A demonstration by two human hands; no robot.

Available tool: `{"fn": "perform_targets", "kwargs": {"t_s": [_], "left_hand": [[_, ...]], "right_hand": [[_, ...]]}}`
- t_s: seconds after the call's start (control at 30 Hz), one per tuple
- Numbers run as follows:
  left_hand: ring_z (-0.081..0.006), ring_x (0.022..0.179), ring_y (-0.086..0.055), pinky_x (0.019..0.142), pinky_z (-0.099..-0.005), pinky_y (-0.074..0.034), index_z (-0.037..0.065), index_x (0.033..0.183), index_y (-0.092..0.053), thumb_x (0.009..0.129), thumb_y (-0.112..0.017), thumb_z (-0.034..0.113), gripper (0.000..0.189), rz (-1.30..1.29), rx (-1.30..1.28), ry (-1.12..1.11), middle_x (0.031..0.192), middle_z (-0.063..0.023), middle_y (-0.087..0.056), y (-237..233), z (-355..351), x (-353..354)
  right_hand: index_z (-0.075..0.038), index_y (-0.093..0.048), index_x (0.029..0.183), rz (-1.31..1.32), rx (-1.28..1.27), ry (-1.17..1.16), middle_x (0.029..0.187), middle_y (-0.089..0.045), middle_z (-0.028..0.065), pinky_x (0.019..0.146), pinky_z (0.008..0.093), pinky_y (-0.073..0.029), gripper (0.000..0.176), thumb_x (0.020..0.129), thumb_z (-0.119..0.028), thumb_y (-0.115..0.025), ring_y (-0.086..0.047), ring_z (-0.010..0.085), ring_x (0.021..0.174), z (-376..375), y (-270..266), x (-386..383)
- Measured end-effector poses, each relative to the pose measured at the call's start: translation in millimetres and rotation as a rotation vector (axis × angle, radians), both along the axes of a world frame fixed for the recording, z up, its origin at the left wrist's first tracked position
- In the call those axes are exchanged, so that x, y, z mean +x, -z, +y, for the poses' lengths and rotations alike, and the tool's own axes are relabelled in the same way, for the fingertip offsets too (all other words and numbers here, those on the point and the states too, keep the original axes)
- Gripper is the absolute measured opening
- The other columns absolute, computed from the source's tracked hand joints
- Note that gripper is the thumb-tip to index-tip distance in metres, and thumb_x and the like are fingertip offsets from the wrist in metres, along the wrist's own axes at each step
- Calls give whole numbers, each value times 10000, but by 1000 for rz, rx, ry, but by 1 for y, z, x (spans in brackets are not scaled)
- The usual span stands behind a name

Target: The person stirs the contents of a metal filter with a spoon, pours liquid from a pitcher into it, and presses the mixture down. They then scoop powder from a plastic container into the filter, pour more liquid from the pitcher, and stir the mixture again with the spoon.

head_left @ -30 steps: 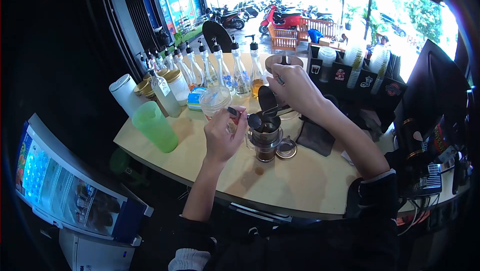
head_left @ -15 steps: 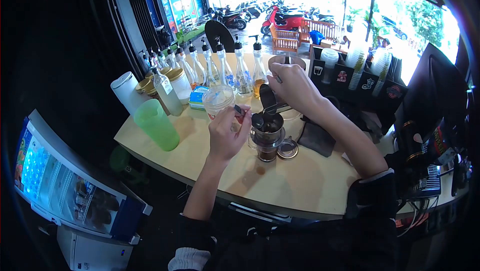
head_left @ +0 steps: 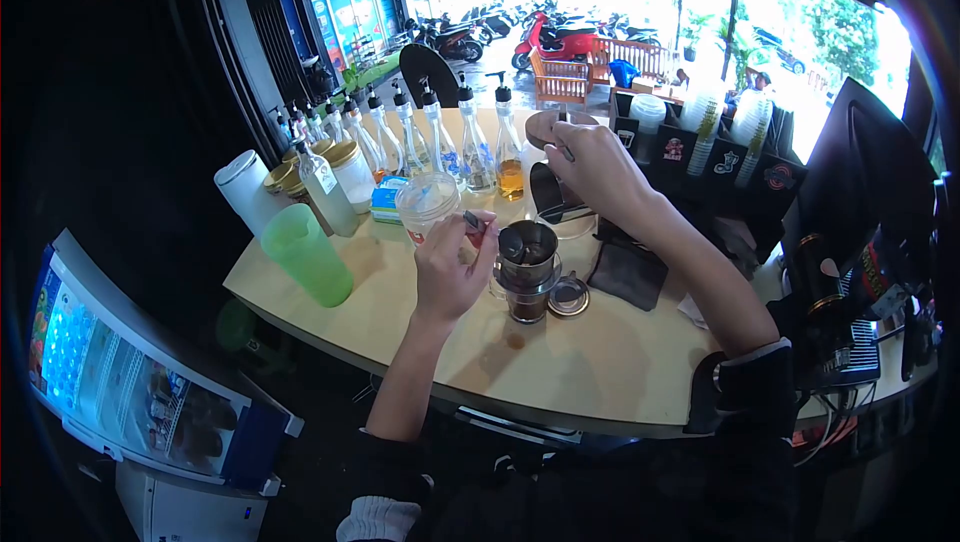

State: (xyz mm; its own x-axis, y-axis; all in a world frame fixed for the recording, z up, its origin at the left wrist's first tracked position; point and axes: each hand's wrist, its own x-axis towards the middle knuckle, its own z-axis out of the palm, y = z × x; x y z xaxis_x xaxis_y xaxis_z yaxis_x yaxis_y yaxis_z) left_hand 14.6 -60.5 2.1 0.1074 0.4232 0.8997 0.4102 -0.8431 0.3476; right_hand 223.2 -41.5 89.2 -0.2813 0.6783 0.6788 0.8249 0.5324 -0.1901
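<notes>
One spoon [head_left: 511, 243], its handle pinched between thumb and fingers of the left hand [head_left: 450, 267], and its bowl is right at the mouth of the metal dripper [head_left: 540, 272]! That dripper stands upright on a glass cup [head_left: 527, 309], with a round lid [head_left: 568, 297] just beside it on the counter [head_left: 610, 362]. Over to the right hand [head_left: 592, 164]: fingers curled tight, holding a dark vessel [head_left: 550, 188] tilted behind the dripper, its handle mostly hidden.

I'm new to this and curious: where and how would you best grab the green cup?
Probably wrapped around the middle of the green cup, from the person's side: it stands mouth up with no visible handle, and a bottle stands behind it.
</notes>
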Motion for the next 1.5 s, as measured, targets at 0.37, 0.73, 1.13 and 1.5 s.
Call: {"fn": "perform_targets", "kwargs": {"t_s": [0.37,0.73,1.13,1.5], "left_hand": [[-199,668,-606,626,-337,-464,27,976,-669,827,-679,18,149,31,56,4,722,-69,-620,1,1,2],[-206,679,-630,628,-320,-477,13,926,-688,834,-696,50,100,-3,44,-26,773,-90,-644,6,-1,-1],[-207,700,-648,643,-311,-487,11,885,-677,836,-697,52,67,-31,35,3,781,-93,-654,11,-1,2],[-196,697,-625,633,-318,-476,17,902,-682,837,-694,41,70,-34,92,23,804,-84,-644,14,5,5]], "right_hand": [[14,-512,701,346,-211,-24,547,-555,92,495,308,-447,302,901,-186,-618,-580,179,491,-7,19,39],[-140,-467,640,1033,-555,-37,554,-442,-67,430,210,-287,364,946,-274,-611,-372,18,478,-61,117,98],[-115,-478,700,1386,-611,49,602,-508,-19,494,232,-364,328,956,-280,-599,-461,69,510,-72,232,100],[-81,-484,786,1192,-517,318,638,-492,-6,558,263,-435,270,940,-262,-613,-490,91,589,-58,235,105]]}}
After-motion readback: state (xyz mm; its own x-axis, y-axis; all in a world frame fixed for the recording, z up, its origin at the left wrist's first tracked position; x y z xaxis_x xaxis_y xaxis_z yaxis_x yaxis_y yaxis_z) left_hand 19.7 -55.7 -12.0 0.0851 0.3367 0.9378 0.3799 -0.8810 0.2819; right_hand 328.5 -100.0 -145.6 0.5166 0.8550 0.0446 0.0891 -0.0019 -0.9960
